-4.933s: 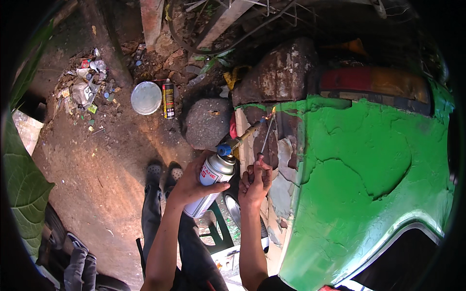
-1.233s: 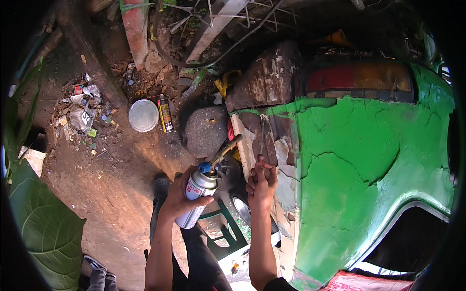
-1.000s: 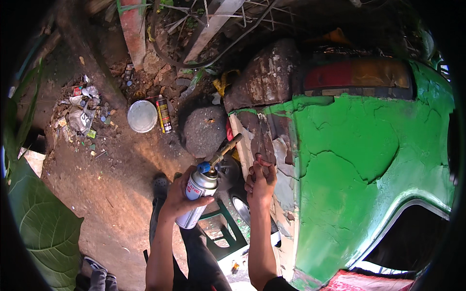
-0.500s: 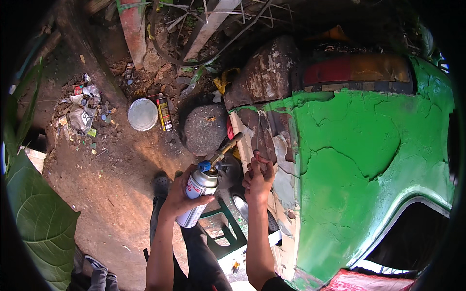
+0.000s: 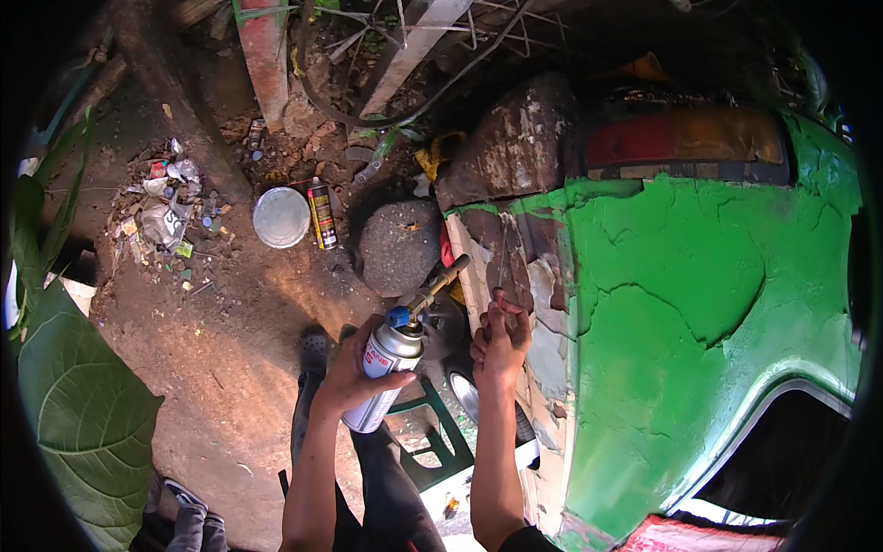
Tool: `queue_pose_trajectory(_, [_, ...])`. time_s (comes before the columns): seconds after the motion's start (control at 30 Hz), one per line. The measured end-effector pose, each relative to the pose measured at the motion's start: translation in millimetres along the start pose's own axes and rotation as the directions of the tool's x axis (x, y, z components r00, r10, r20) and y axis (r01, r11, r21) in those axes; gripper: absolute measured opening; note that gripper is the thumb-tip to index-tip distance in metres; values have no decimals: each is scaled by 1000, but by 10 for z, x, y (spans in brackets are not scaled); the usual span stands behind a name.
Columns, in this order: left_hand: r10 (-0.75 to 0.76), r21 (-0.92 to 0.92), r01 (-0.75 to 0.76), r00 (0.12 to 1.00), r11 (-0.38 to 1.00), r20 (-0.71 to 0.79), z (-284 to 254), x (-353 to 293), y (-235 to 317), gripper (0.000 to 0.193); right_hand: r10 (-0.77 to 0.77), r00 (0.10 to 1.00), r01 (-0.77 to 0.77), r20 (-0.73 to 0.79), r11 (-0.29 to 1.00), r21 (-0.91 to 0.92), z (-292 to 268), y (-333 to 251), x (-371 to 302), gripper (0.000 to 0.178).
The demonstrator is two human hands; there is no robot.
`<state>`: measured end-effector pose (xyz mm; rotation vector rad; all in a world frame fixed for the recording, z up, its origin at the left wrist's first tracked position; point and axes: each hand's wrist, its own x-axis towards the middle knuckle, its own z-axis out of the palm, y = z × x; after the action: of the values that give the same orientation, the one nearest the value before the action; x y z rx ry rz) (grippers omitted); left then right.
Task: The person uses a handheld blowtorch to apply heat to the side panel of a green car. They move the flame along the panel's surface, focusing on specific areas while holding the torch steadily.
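A silver and white gas canister with a blowtorch head [image 5: 375, 382] is gripped in my left hand [image 5: 348, 375]. Its brass nozzle points up and right, toward the car body, and a blue fitting joins it to the can. My right hand [image 5: 502, 345] is closed, palm side up, around a slim tool with a thin shaft [image 5: 503, 262]; most of its handle is hidden by the fingers. That tool reaches over the rusty, stripped corner of the green car body [image 5: 653, 258]. Cracked green paint and bare filler show beside it. No flame is visible at the nozzle.
A large stone [image 5: 402, 248] lies beyond the torch. Left of it are a yellow and black can [image 5: 323, 216] and a round pale lid [image 5: 280, 218]. A rubbish heap [image 5: 166, 216] lies farther left. Below my hands stands a green stool [image 5: 441, 442]. Another person's shoe [image 5: 186, 497] shows lower left.
The whole scene has shifted slightly right in the picture. Both hands keep their grips, and the torch and slim tool hold nearly the same place against the car.
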<state>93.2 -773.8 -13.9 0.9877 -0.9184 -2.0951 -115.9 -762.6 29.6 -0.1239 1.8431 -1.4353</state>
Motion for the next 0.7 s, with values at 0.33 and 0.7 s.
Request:
queue_pose_trajectory(0.33, [-48,24,48,998,999,-30,28,56,98,75,-51,999,52,12,998,-46,-4,-88,-22,11])
queue_pose_trajectory(0.7, [32,111,-32,999,993,-2,13,95,35,67,-110,994,110,11,991,-75,-13,-69,-81,15])
